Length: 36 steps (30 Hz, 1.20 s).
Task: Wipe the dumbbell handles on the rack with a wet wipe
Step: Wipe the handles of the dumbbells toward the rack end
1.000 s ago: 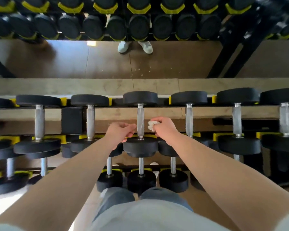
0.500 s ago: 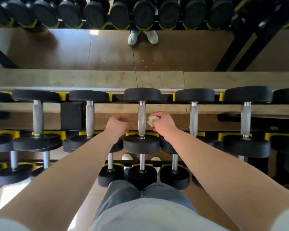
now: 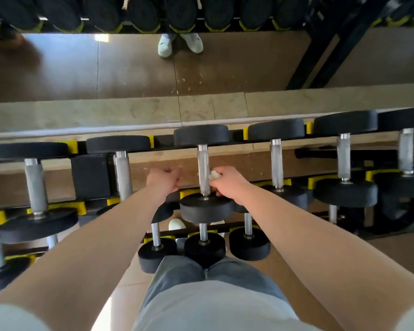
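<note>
A row of black dumbbells with knurled steel handles lies across the top tier of the rack (image 3: 225, 149). My right hand (image 3: 227, 183) pinches a crumpled white wet wipe (image 3: 214, 174) against the right side of the centre dumbbell's handle (image 3: 203, 163), low on the bar near its front head. My left hand (image 3: 164, 179) hovers to the left of that handle with fingers curled, holding nothing and apart from the bar. Neighbouring handles stand on either side: the left handle (image 3: 123, 177) and the right handle (image 3: 276, 161).
A lower tier carries smaller dumbbells (image 3: 204, 244) in front of my legs. Yellow cradles (image 3: 73, 146) separate the weights. A mirror (image 3: 129, 68) behind the rack reflects the floor, more dumbbells and white shoes. A black frame post (image 3: 320, 56) rises at upper right.
My right hand with the wipe has slid down the centre handle toward the front head. My left hand has drifted left, away from the handle. The camera view has shifted slightly.
</note>
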Motion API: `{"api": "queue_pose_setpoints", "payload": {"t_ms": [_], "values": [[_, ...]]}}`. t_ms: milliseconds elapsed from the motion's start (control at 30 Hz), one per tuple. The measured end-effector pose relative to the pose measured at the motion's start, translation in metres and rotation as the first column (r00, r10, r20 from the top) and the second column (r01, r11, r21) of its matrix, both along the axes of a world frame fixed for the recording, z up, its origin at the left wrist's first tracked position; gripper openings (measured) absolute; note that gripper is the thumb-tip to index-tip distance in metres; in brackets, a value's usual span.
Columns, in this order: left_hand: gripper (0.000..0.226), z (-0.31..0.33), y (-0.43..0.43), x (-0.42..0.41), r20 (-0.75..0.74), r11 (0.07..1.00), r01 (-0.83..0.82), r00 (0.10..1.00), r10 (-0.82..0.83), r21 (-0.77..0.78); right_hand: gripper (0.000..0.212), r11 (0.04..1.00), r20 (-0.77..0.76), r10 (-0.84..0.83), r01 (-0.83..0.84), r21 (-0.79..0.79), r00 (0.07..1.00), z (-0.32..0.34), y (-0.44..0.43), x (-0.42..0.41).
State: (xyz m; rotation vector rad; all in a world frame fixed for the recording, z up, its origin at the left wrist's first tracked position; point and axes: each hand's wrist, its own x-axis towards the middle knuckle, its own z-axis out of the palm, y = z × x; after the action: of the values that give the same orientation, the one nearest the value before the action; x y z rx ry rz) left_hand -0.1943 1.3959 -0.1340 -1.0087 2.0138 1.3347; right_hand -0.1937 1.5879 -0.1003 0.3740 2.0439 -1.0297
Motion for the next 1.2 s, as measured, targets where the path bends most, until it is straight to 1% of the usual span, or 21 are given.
{"api": "queue_pose_setpoints", "payload": {"t_ms": [100, 233, 333, 400, 500, 600, 667, 700, 767, 833, 867, 900, 933, 967, 1000, 1033, 1067, 1100, 1133, 1167, 1200], "values": [[0.037, 0.0, -0.001, -0.004, 0.026, 0.997, 0.077, 0.997, -0.078, 0.022, 0.021, 0.997, -0.01, -0.065, 0.066, 0.029, 0.998, -0.001, -0.004, 0.004], [0.038, 0.002, -0.002, -0.008, 0.053, 0.992, 0.113, 0.992, -0.116, 0.059, 0.015, 0.988, -0.015, -0.15, 0.15, 0.044, 0.989, -0.002, -0.005, 0.01], [0.028, 0.0, 0.0, -0.009, 0.065, 0.993, 0.087, 0.994, -0.092, 0.08, 0.036, 0.978, -0.013, -0.201, 0.202, 0.06, 0.979, -0.003, -0.004, 0.009], [0.02, -0.001, 0.001, -0.008, 0.066, 0.991, 0.087, 0.993, -0.094, 0.098, 0.042, 0.969, -0.036, -0.235, 0.237, 0.07, 0.971, -0.003, -0.005, 0.005], [0.013, -0.005, 0.0, -0.006, 0.059, 0.99, 0.076, 0.995, -0.084, 0.121, 0.038, 0.952, -0.088, -0.305, 0.307, 0.004, 0.948, -0.001, -0.005, -0.007], [0.016, -0.007, 0.003, -0.003, 0.026, 0.99, 0.062, 0.997, -0.066, 0.124, 0.033, 0.95, -0.147, -0.313, 0.306, -0.071, 0.938, 0.005, -0.009, -0.021], [0.017, -0.006, 0.005, -0.004, 0.019, 0.989, 0.044, 0.999, -0.047, 0.138, 0.027, 0.964, -0.165, -0.265, 0.259, -0.058, 0.95, 0.007, -0.01, -0.026], [0.017, -0.005, 0.006, -0.005, 0.022, 0.988, 0.034, 0.999, -0.038, 0.149, 0.022, 0.98, -0.15, -0.201, 0.199, -0.026, 0.968, 0.006, -0.01, -0.026], [0.017, -0.004, 0.006, -0.006, 0.029, 0.985, 0.004, 1.0, -0.009, 0.173, 0.018, 0.996, -0.061, 0.031, -0.026, 0.082, 0.998, 0.003, -0.007, -0.016], [0.015, -0.004, 0.006, -0.007, 0.005, 0.983, -0.02, 1.0, 0.02, 0.183, 0.018, 0.939, 0.064, 0.293, -0.3, 0.167, 0.954, 0.0, -0.004, -0.003], [0.016, -0.004, 0.007, -0.007, -0.007, 0.983, -0.018, 1.0, 0.02, 0.182, 0.017, 0.903, 0.1, 0.375, -0.387, 0.184, 0.922, -0.001, -0.003, 0.002], [0.017, -0.005, 0.008, -0.007, -0.017, 0.984, -0.015, 1.0, 0.019, 0.18, 0.016, 0.886, 0.109, 0.409, -0.422, 0.191, 0.906, -0.001, -0.003, 0.002], [0.017, -0.006, 0.009, -0.007, -0.022, 0.983, -0.013, 1.0, 0.017, 0.182, 0.015, 0.891, 0.106, 0.401, -0.414, 0.188, 0.91, 0.0, -0.003, 0.0], [0.019, -0.008, 0.009, -0.007, -0.023, 0.982, -0.007, 1.0, 0.012, 0.189, 0.015, 0.921, 0.098, 0.343, -0.355, 0.163, 0.934, -0.001, -0.004, -0.006], [0.022, -0.009, 0.009, -0.007, -0.018, 0.979, -0.002, 1.0, 0.006, 0.201, 0.017, 0.965, 0.089, 0.228, -0.238, 0.111, 0.969, -0.001, -0.004, -0.011], [0.026, -0.01, 0.01, -0.008, -0.014, 0.976, 0.004, 1.0, -0.001, 0.216, 0.022, 0.996, 0.079, 0.079, -0.083, 0.046, 0.994, -0.003, -0.004, -0.017], [0.03, -0.011, 0.01, -0.009, -0.011, 0.973, 0.015, 1.0, -0.013, 0.229, 0.03, 0.997, 0.059, -0.076, 0.077, -0.016, 0.995, -0.003, -0.004, -0.022], [0.034, -0.011, 0.01, -0.01, -0.01, 0.972, 0.033, 0.999, -0.032, 0.234, 0.037, 0.973, 0.027, -0.218, 0.22, -0.076, 0.976, -0.003, -0.004, -0.028], [0.036, -0.012, 0.009, -0.01, -0.009, 0.971, 0.051, 0.999, -0.05, 0.235, 0.043, 0.924, 0.011, -0.355, 0.353, -0.145, 0.935, -0.003, -0.004, -0.031], [0.036, -0.012, 0.008, -0.011, -0.007, 0.969, 0.062, 0.998, -0.062, 0.239, 0.045, 0.848, 0.031, -0.485, 0.478, -0.229, 0.874, -0.003, -0.005, -0.034], [0.034, -0.011, 0.007, -0.011, -0.005, 0.967, 0.063, 0.998, -0.063, 0.248, 0.043, 0.754, 0.087, -0.589, 0.585, -0.299, 0.804, -0.001, -0.007, -0.036]]}}
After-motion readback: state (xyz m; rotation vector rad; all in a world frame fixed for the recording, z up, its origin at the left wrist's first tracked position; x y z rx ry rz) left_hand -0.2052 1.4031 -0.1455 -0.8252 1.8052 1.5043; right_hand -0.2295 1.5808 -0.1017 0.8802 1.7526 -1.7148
